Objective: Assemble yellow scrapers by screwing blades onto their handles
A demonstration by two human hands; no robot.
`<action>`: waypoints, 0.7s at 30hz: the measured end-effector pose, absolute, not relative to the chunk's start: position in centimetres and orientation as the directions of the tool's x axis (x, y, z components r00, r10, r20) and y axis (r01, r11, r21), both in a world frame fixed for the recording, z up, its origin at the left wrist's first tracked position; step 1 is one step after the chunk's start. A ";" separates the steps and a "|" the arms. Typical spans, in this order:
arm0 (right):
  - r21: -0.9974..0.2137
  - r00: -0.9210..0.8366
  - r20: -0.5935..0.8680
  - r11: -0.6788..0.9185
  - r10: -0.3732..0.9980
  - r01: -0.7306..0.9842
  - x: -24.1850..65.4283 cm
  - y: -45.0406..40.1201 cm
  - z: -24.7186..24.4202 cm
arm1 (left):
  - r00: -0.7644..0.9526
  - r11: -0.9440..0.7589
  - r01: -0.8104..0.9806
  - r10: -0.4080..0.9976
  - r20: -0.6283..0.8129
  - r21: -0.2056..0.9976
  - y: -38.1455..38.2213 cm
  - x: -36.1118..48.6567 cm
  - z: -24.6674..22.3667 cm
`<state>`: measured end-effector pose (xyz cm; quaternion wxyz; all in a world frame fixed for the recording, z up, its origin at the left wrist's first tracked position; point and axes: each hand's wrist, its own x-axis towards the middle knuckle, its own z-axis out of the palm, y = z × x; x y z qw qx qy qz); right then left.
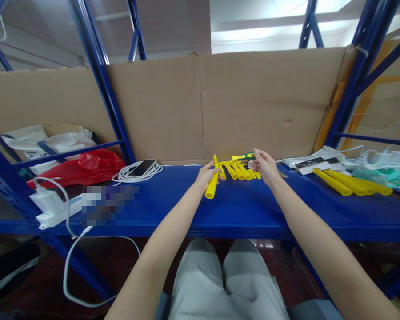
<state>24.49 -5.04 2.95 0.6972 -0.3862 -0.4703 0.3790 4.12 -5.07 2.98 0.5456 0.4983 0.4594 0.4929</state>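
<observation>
A smooth yellow plastic-looking tube [212, 188] and a slim screwdriver with a green-and-yellow handle [243, 157], held over a flat blue metal counter [173, 195].
The left hand [205, 176] has its fingers closed around the tube, rounded end towards the person; the right hand [266, 168] pinches the screwdriver's handle end, fingers curled (the thin shaft points at the tube, contact too small to tell). Similar yellow tubes [239, 171] lie between the hands, before creased brown cardboard [253, 98].

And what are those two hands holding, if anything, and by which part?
The left hand holds a yellow tube toward its far end; the right hand holds a green-and-yellow screwdriver by the rear of its handle.
</observation>
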 end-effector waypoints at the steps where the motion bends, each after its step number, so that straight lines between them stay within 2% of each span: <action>1: -0.898 0.264 0.361 0.409 0.895 -0.160 24.5 -5.0 2.9 | 0.091 0.018 -0.079 0.996 -0.010 0.997 -5.1 4.1 3.0; 7: -0.915 0.194 0.329 0.363 0.924 -0.175 24.5 -5.4 3.3 | 0.077 0.012 -0.081 0.997 -0.006 0.997 -5.1 4.1 3.1; 12: -0.895 0.139 0.378 0.400 0.915 -0.199 24.5 -5.4 3.3 | 0.071 0.015 -0.079 0.997 -0.009 0.997 -5.2 4.0 3.1; 21: -0.889 0.281 0.363 0.420 0.889 -0.181 24.7 -4.6 2.9 | 0.080 0.028 -0.082 0.997 -0.021 0.996 -5.7 4.2 3.3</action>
